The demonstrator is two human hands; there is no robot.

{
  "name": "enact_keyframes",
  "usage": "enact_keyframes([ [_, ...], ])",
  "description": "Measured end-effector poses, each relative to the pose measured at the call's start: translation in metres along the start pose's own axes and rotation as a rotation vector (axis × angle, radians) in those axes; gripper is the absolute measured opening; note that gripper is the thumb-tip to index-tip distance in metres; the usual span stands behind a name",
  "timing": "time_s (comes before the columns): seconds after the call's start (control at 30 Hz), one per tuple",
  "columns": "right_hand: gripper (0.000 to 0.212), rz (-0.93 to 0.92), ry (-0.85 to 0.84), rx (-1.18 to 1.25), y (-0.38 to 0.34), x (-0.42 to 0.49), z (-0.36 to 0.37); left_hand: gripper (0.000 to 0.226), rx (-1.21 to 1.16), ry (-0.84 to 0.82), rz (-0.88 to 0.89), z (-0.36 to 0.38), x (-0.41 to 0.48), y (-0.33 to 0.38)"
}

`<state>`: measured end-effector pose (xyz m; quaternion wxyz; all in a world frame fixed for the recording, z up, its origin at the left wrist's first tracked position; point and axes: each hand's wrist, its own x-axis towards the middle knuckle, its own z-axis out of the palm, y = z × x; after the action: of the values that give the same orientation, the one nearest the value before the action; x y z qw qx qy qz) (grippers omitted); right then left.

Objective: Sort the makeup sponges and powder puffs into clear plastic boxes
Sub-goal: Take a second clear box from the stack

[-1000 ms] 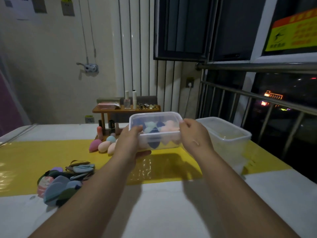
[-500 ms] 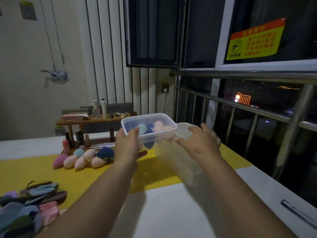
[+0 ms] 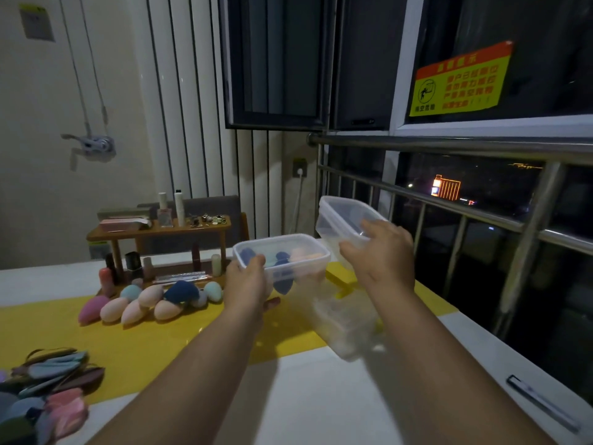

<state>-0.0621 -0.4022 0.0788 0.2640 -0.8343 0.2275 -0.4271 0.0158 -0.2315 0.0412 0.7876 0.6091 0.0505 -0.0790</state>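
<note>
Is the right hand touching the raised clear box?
Touching. The head view shows the right hand gripping the raised clear box, with its fingers curled over the box's near rim.

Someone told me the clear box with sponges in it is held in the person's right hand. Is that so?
Not quite. The head view shows the box with sponges held in the left hand, not the right. The right hand holds another clear box.
</note>
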Motion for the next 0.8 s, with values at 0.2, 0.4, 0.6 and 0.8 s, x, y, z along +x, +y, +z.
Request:
enact_keyframes([
  [0.2,0.060,-0.095,-0.061,0.015,-0.025,-0.002,0.000,0.045,0.031,-0.085,-0.017,0.029,-0.006,-0.012],
  [0.4,0.062,-0.158,-0.142,-0.055,-0.036,-0.010,0.005,0.038,0.038,-0.188,-0.082,0.036,-0.011,-0.009],
  [0.6,0.062,-0.202,-0.156,-0.017,-0.047,-0.012,0.005,0.061,0.205,-0.255,-0.056,0.022,-0.014,-0.004],
  [0.8,0.062,-0.250,-0.190,0.080,-0.064,-0.019,0.015,0.077,0.157,-0.040,-0.044,-0.012,0.000,0.012],
])
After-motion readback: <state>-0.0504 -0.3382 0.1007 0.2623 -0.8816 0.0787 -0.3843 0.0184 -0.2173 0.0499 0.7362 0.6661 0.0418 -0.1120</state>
